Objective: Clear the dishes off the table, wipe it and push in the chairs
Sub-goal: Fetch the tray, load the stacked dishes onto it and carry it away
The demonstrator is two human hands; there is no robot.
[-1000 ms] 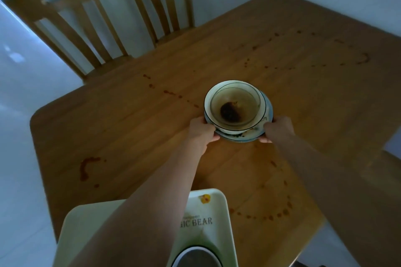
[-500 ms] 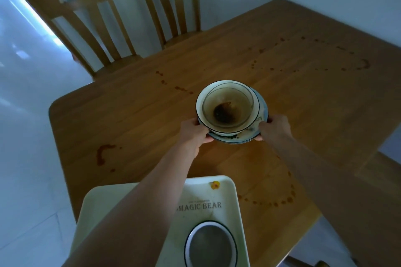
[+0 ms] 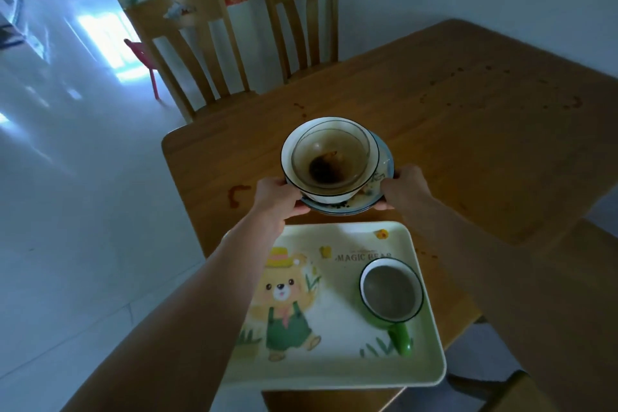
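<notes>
Stacked dishes (image 3: 337, 164), both hands' fingers (image 3: 297, 211) clamped, above "MAGIC BEAR" tray (image 3: 337, 361).

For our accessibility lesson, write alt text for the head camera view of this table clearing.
Two hands, left hand and right hand, hold a stack of dirty bowls on a blue-rimmed plate above a stained wooden table. Nearer lies a cream bear-print tray carrying a green-handled mug.
</notes>
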